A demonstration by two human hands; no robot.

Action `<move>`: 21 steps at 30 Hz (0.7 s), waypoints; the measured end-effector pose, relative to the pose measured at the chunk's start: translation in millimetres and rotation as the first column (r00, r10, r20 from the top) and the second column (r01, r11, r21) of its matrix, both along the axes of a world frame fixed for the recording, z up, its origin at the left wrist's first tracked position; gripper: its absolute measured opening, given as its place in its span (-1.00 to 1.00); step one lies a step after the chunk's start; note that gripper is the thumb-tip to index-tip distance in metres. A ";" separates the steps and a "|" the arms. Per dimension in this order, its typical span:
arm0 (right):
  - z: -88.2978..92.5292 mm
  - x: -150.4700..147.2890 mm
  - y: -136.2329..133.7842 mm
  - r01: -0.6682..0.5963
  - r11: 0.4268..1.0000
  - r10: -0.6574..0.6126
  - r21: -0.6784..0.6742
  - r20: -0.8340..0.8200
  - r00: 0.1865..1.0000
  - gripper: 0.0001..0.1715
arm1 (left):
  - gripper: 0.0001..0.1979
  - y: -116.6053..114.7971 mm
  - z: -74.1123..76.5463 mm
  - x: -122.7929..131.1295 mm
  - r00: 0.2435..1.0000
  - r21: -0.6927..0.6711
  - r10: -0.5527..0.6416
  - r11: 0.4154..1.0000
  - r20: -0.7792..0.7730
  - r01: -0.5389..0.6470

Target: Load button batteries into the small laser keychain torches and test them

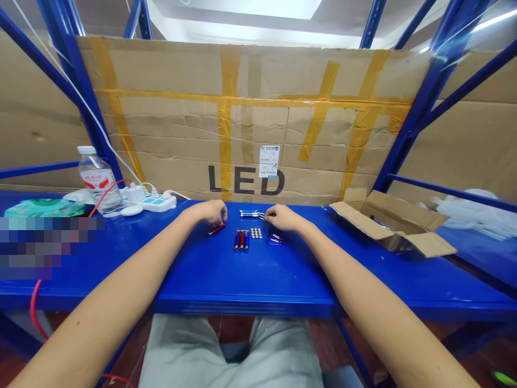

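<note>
My left hand [214, 213] is closed, its fingertips down on one end of a small red metal penlight [216, 230], which lies at a slant. My right hand [280, 217] is closed in a pinch at the metal clasp [261, 215] beside the blue and silver penlights [248, 214]. Between the hands, a row of blue and red penlight tubes [241, 240] lies side by side. Several button cells [256, 233] are laid out in a small grid next to them. Small coloured carabiner clips [275, 239] lie just below my right hand.
The blue table [242, 280] spans the view. An open cardboard box [388, 221] stands on the right. At the left are a water bottle [99, 183], a power strip [155, 201] with plugs, and a red cable [35, 302]. A large cardboard sheet [181, 134] walls off the back.
</note>
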State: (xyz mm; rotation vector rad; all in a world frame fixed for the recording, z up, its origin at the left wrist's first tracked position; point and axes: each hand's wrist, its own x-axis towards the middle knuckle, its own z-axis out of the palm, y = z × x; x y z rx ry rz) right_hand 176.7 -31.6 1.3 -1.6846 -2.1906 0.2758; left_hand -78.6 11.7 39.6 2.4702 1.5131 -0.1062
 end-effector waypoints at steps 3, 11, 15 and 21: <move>0.0 0.2 0.0 -0.001 1.000 0.001 -0.002 0.010 1.000 -0.77 | -0.70 2.6 -0.6 -2.6 1.000 -0.038 0.001 0.999 0.020 0.000; 0.9 -1.3 -1.3 -0.007 1.000 0.008 -0.007 0.023 1.000 -0.77 | -0.74 7.8 -6.2 -5.9 0.983 -0.183 0.033 0.983 0.180 0.000; 2.2 -2.4 -2.8 -0.006 1.000 0.006 -0.006 0.027 1.000 -0.76 | -0.88 5.3 -7.5 -3.7 0.960 -0.255 0.071 0.967 0.269 0.000; 3.2 -3.3 -3.7 0.003 1.000 -0.003 -0.007 0.028 1.000 -0.76 | -0.94 4.3 -10.9 -2.2 0.942 -0.320 0.098 0.947 0.320 0.011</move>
